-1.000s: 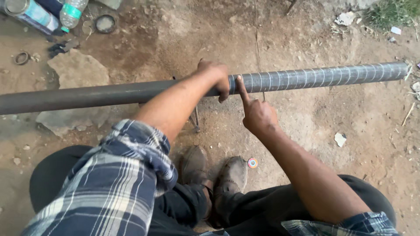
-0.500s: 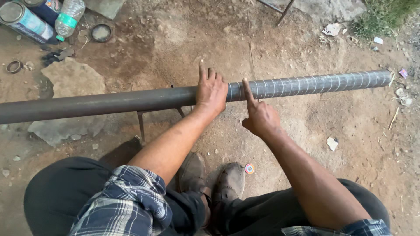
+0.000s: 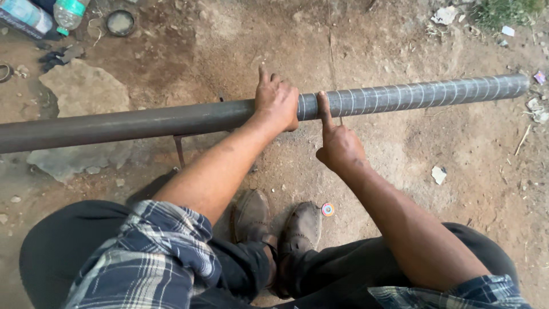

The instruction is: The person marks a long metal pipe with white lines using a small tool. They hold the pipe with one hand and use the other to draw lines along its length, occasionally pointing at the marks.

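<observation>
Pipe (image 3: 171, 120) is lying on its long axis from 9 o'clock to 3 o'clock across the dirt ground (image 3: 400, 166), tilting slightly up toward 3 o'clock, its right stretch carrying evenly spaced pale ring marks (image 3: 412, 94). Seated at 6 o'clock, the person is reaching both arms toward 12 o'clock. Left hand (image 3: 277, 102) is pressing flat over the pipe where the marks begin, palm down, fingers draping over the top and not curling round it. Right hand (image 3: 338, 146), just beside it at 3 o'clock, is closing into a loose fist with only the index finger (image 3: 323, 109) extended, its tip touching a mark. Both hands are meeting the pipe, the left bearing on it more fully. Shoes (image 3: 274, 226) are resting near 6 o'clock, a small round disc (image 3: 327, 209) just beside them
</observation>
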